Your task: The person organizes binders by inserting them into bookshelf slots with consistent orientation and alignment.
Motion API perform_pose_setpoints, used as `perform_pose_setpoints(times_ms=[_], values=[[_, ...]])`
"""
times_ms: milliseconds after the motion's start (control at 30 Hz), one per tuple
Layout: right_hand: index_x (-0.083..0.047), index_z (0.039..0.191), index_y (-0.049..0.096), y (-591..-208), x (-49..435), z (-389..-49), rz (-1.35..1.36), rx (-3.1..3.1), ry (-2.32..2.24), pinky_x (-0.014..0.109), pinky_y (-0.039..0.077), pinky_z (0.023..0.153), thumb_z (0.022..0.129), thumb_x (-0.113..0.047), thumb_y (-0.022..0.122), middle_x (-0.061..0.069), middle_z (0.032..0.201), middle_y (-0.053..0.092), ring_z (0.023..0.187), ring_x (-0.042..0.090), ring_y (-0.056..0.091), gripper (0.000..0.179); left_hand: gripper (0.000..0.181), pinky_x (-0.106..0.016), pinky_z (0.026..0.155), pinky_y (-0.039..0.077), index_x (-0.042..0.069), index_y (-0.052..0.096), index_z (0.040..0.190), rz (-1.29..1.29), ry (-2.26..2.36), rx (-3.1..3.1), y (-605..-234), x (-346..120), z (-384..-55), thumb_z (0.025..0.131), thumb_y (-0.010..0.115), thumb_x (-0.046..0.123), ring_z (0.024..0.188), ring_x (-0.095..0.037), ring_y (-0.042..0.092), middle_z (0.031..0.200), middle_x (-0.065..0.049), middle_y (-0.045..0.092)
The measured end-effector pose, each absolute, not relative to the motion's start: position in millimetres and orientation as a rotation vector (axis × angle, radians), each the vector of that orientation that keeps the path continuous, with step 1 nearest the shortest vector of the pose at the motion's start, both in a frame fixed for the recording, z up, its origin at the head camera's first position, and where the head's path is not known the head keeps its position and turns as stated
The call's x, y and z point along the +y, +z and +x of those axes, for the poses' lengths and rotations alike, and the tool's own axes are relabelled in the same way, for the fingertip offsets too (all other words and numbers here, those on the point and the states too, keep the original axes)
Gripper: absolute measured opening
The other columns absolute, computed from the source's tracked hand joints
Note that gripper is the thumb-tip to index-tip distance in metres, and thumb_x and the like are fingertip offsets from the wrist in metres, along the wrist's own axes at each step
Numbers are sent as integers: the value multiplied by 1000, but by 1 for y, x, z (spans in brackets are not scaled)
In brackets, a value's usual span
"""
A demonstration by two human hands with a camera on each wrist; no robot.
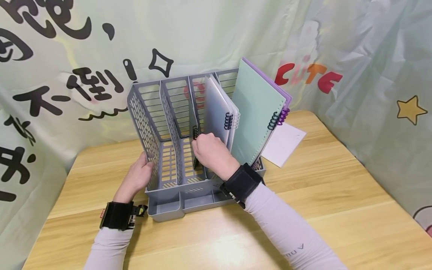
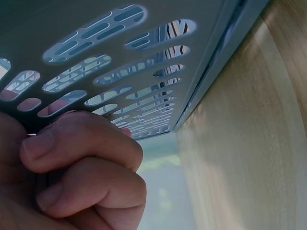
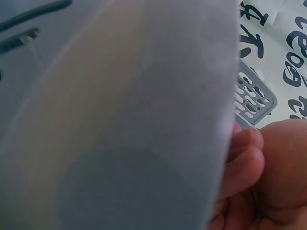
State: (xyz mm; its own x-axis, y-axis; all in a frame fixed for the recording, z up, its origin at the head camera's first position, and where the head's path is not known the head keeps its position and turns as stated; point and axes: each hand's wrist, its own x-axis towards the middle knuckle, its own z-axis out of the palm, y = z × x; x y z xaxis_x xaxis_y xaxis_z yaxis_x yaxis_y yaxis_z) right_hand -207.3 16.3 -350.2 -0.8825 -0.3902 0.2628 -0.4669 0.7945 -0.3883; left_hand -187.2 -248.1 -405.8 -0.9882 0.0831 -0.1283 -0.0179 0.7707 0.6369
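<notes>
A grey desktop file organizer (image 1: 199,185) with upright dividers stands on the table. My left hand (image 1: 136,174) grips the front edge of its perforated left side wall (image 2: 158,72), fingers curled in the left wrist view. My right hand (image 1: 216,152) reaches in and pinches a thin black-spiral notebook (image 1: 194,150) beside a middle divider; most of its cover is hidden. Just right of that hand stand translucent-covered spiral notebooks (image 1: 216,108), one cover (image 3: 134,115) filling much of the right wrist view. Farther right, a green spiral notebook (image 1: 256,105) leans with a purple one (image 1: 287,98) behind it.
Shallow front trays (image 1: 165,207) run along the organizer's base. A white sheet (image 1: 285,144) lies on the wooden table (image 1: 337,187) to the right. A printed curtain (image 1: 209,33) hangs close behind and at both sides.
</notes>
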Motion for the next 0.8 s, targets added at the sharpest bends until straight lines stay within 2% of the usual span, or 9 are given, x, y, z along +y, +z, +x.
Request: perform_pose_setpoints(times_ms=[100, 267, 533, 800], values=[[-19, 58, 39, -349, 15, -207, 664, -2825, 702, 30, 42, 45, 114, -17, 43, -4, 56, 35, 46, 16, 49, 56, 64, -77, 113, 42, -4, 14, 169, 55, 1011, 2813, -405, -247, -187, 113, 27, 23, 148, -63, 39, 168, -39, 29], [-19, 58, 44, -346, 14, -204, 604, -2874, 734, 33, 49, 49, 117, -28, 41, -3, 55, 39, 48, 20, 54, 60, 64, -77, 114, 40, -4, 13, 169, 62, 996, 2814, -404, -248, -187, 113, 27, 23, 148, -64, 38, 168, -40, 28], [-18, 57, 41, -338, 13, -194, 614, -2947, 768, 30, 40, 46, 118, -37, 38, -2, 57, 39, 47, 20, 51, 64, 64, -75, 119, 35, -3, 13, 170, 39, 1006, 2809, -405, -249, -186, 113, 27, 23, 152, -62, 34, 170, -38, 26], [-17, 60, 44, -332, 17, -185, 621, -2969, 718, 29, 42, 49, 116, -37, 45, -1, 58, 43, 48, 20, 53, 60, 64, -75, 120, 35, -1, 13, 170, 47, 1012, 2800, -404, -247, -186, 113, 27, 24, 153, -61, 33, 171, -36, 26]])
